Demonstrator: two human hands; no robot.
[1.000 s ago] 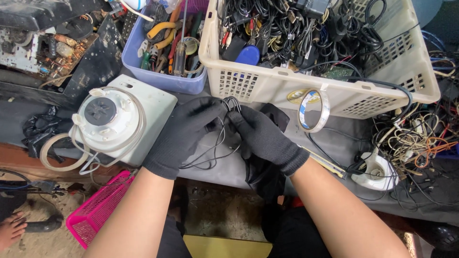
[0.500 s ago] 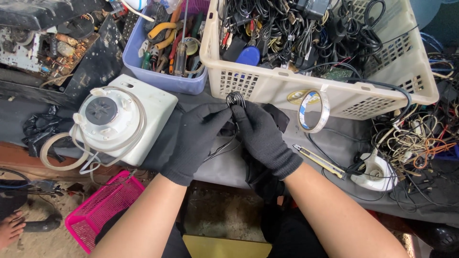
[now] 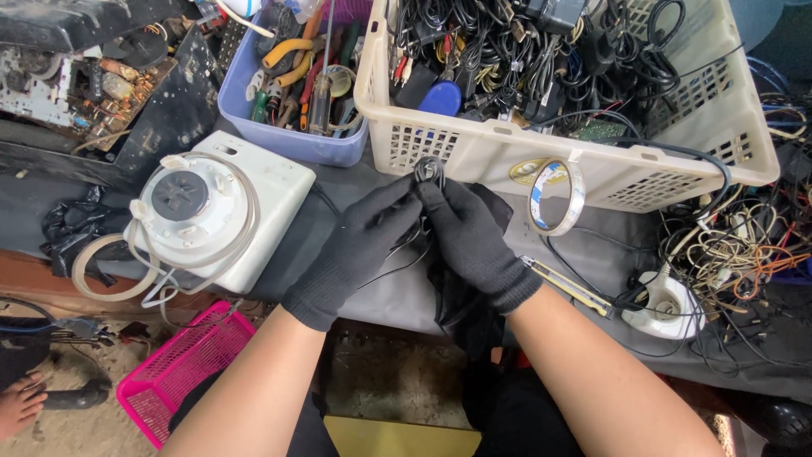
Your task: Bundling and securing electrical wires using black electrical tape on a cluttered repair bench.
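The fingers (image 3: 397, 203) of the left hand (image 3: 359, 250) and those of the right hand (image 3: 474, 241) meet at one spot, both hands in black gloves, the fingertips pinched together on a small coil of thin black cable (image 3: 429, 171). Both sets of fingers are closed on that coil from either side; the thumbs and forefingers press it between them while the remaining fingers curl loosely underneath. The coil stands just above the fingertips, right in front of the wall of a cream plastic basket (image 3: 499, 156) and close to touching it. A loose length of the same thin cable trails down below the left hand across the grey surface (image 3: 381, 296).

The basket is full of tangled black leads and adapters. Beside it on the left sits a lilac-blue tub (image 3: 279, 135) holding pliers, screwdrivers and other hand tools. To the left of the hands, a white instant camera (image 3: 216, 216) lies lens up, with a pale strap looped around it. A roll of clear tape (image 3: 556, 196) leans against the basket front, just to the right of the right hand. A slim utility knife (image 3: 568, 286) lies near the right wrist, and further right a white plug block (image 3: 664, 305) lies among a heap of mixed wires. A pink plastic basket (image 3: 182, 372) stands on the floor below the surface edge.
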